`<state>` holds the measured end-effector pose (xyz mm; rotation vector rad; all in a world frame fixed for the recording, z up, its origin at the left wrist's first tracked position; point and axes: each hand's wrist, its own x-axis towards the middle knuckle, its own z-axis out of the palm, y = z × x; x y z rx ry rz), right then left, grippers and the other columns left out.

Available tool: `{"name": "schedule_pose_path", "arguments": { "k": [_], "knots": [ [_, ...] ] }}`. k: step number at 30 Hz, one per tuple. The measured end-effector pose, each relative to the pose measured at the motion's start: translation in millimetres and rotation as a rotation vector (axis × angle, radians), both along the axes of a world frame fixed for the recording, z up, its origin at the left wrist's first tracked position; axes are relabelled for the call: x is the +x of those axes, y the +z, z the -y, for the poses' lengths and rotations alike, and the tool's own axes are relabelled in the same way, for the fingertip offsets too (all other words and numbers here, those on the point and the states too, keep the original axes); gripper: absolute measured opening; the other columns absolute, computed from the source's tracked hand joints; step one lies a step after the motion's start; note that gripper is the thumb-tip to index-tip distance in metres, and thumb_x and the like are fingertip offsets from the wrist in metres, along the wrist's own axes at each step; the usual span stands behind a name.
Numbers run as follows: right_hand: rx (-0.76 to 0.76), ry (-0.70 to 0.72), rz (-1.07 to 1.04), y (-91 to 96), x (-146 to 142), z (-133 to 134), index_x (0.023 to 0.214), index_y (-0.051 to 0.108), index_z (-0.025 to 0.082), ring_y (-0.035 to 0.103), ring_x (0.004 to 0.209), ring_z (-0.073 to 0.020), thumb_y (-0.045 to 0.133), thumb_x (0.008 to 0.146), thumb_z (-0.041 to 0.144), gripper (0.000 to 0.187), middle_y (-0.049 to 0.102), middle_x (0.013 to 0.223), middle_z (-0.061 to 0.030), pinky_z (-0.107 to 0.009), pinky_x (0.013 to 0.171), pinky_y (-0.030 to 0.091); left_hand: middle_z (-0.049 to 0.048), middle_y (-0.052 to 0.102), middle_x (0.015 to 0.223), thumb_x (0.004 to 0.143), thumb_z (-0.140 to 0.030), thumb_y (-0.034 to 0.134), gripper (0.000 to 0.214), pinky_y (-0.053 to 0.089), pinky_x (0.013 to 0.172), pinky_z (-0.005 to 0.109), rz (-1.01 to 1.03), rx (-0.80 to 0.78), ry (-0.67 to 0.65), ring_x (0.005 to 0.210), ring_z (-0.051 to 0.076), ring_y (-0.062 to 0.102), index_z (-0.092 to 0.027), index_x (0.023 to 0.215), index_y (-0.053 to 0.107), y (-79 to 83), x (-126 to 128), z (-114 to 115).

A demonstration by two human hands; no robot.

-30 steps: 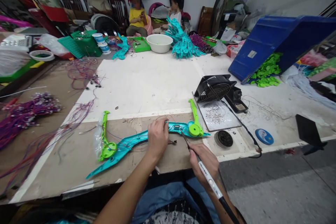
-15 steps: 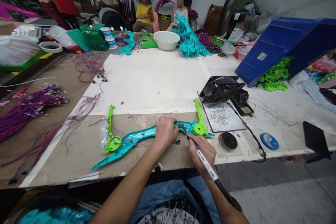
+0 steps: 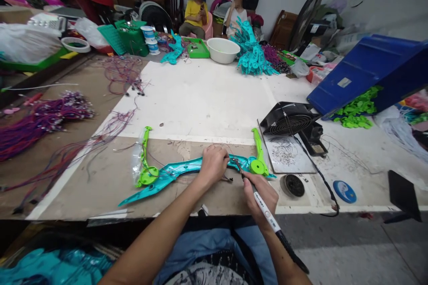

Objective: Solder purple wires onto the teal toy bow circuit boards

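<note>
A worker's right hand [image 3: 262,193] holds a soldering iron [image 3: 265,208] like a pen, seemingly for fine control, its tip at the right part of a turquoise bow-shaped piece [image 3: 182,167]. The left hand [image 3: 214,162], fingers drawn together, lies over the piece's middle, apparently steadying it; whether it pinches anything underneath cannot be told. The piece, with lime-green arms [image 3: 258,167] near its ends, lies along the near side of the worktop [image 3: 200,102]. Beyond the iron stands a black fan [image 3: 294,122], perhaps against fumes; a round tin [image 3: 294,185] sits nearer, likely for easy reach.
</note>
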<state>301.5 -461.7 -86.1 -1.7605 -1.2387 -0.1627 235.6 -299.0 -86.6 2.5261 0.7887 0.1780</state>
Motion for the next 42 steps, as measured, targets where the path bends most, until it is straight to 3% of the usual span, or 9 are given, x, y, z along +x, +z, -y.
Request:
{"name": "schedule_pose_path", "arguments": {
  "k": [21,32,36,42],
  "knots": [
    [-0.117,0.077,0.132,6.5,0,-10,0.104,0.063,0.016,0.062,0.074,-0.0166,0.052,0.084,0.008,0.024,0.067,0.082,-0.0062,-0.031,0.070,0.050,0.0077,0.067,0.092,0.088,-0.021,0.051,0.014,0.034,0.080,0.039,0.010,0.070,0.016,0.097,0.026,0.053,-0.018,0.082,0.063,-2.1,-1,7],
    [-0.019,-0.032,0.075,26.8,-1,0,0.105,0.064,0.018,0.064,0.081,-0.0166,0.054,0.084,0.005,0.028,0.069,0.090,-0.0062,-0.032,0.077,0.052,0.0045,0.065,0.094,0.086,-0.020,0.053,0.010,0.035,0.083,0.035,0.115,-0.040,0.065,0.099,0.022,0.054,-0.019,0.084,0.062,-5.0,-3,3],
    [-0.018,-0.075,0.067,31.6,1,8,0.104,0.065,0.019,0.066,0.082,-0.0171,0.055,0.083,0.006,0.027,0.070,0.090,-0.0051,-0.032,0.079,0.052,0.0082,0.064,0.099,0.084,-0.021,0.055,0.011,0.036,0.082,0.039,-0.002,0.068,0.009,0.104,0.027,0.052,-0.018,0.090,0.064,0.5,0,4],
    [-0.008,-0.114,0.072,30.8,6,19,0.107,0.065,0.020,0.067,0.081,-0.0182,0.055,0.084,0.009,0.028,0.070,0.091,-0.0053,-0.033,0.076,0.053,0.0126,0.064,0.097,0.088,-0.017,0.046,0.018,0.037,0.080,0.039,-0.105,0.154,-0.021,0.097,0.027,0.055,-0.014,0.088,0.064,3.3,10,6]
  ]
}}
